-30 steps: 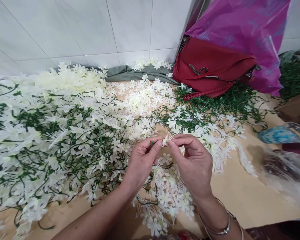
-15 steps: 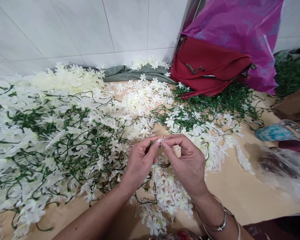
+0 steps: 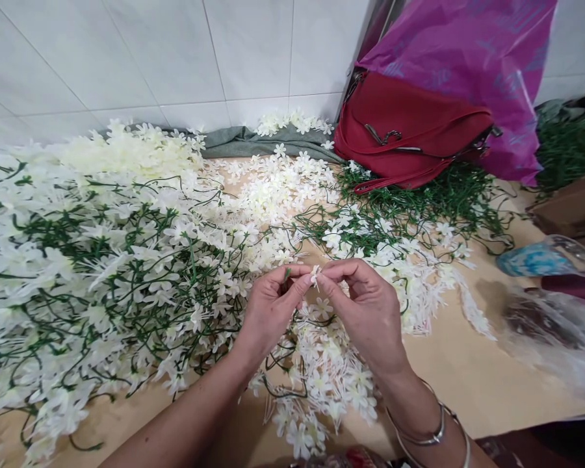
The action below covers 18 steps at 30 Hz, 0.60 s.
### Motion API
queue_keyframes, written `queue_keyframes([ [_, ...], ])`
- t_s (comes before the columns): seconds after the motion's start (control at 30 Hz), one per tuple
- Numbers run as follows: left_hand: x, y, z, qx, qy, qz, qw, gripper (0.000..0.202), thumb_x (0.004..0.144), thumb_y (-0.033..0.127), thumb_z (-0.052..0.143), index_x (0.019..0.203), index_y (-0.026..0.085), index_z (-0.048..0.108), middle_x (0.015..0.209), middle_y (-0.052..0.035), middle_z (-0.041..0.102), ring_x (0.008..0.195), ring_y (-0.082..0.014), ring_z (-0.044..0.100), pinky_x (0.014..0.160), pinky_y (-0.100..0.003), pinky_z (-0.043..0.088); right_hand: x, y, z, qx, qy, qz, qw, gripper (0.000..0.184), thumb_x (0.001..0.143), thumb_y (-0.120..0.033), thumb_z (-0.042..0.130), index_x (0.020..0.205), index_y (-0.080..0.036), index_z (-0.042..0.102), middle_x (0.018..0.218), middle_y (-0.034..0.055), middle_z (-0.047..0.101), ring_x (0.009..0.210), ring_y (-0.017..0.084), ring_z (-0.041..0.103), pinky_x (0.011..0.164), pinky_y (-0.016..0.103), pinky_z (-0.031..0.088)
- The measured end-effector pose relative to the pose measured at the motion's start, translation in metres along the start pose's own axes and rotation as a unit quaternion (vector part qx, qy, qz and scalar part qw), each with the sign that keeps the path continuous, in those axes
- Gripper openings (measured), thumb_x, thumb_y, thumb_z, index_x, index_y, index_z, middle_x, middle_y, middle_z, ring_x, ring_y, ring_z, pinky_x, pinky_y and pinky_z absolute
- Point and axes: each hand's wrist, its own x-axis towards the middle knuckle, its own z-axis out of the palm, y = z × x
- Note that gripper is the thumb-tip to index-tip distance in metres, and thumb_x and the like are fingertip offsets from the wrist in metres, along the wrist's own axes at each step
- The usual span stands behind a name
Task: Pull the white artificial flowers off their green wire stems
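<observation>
Between the fingertips of both hands is a small white artificial flower piece [image 3: 315, 276] with thin white strands. My left hand [image 3: 275, 302] pinches it from the left, thumb against forefinger, and a bit of green stem shows by the forefinger. From the right, my right hand [image 3: 363, 305] pinches the same piece; bangles ring that wrist. Below the hands lies a heap of loose white petals and strands [image 3: 331, 377]. A large pile of white artificial flowers on green stems [image 3: 127, 279] spreads beside my left hand.
Green stems [image 3: 433, 201] lie under a red bag [image 3: 409, 130], with a purple plastic bag [image 3: 487, 71] behind it. On the right are a blue-patterned clear cup [image 3: 548, 255], a clear plastic bag [image 3: 556, 331] and a cardboard box [image 3: 572, 201]. A tiled wall [image 3: 253, 52] stands behind.
The white piece has turned between the fingertips and shows more of its petals. Both hands have stayed in nearly the same place, with the fingers shifting slightly.
</observation>
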Motion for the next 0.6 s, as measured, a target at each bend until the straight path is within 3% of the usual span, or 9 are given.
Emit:
queue_keyframes([
  [0.23, -0.004, 0.003, 0.004, 0.01, 0.01, -0.004, 1.0, 0.027, 0.089, 0.044, 0.072, 0.091, 0.018, 0.068, 0.057, 0.0065, 0.049, 0.053, -0.0099, 0.043, 0.053, -0.022, 0.035, 0.004, 0.001, -0.006, 0.046, -0.008, 0.044, 0.998, 0.017, 0.081, -0.035, 0.084, 0.079, -0.024, 0.071, 0.076, 0.0001, 0.069, 0.07, 0.015, 0.06, 0.063, 0.027, 0.048],
  [0.43, -0.004, 0.003, 0.002, -0.004, 0.03, 0.001, 1.0, 0.03, 0.088, 0.046, 0.074, 0.092, 0.017, 0.068, 0.058, 0.0061, 0.049, 0.053, -0.009, 0.042, 0.052, -0.021, 0.035, 0.005, 0.004, -0.009, 0.04, -0.001, 0.036, 0.999, 0.019, 0.082, -0.036, 0.083, 0.082, -0.024, 0.069, 0.079, 0.0004, 0.067, 0.072, 0.016, 0.059, 0.065, 0.027, 0.049],
  [0.6, -0.001, 0.001, -0.002, -0.028, 0.043, 0.009, 0.999, 0.029, 0.088, 0.045, 0.075, 0.092, 0.017, 0.068, 0.059, 0.0068, 0.048, 0.054, -0.008, 0.042, 0.053, -0.02, 0.035, 0.009, 0.004, -0.018, -0.004, 0.067, 0.003, 0.998, 0.014, 0.087, -0.032, 0.078, 0.097, -0.025, 0.07, 0.089, 0.0004, 0.067, 0.081, 0.016, 0.061, 0.077, 0.029, 0.051],
])
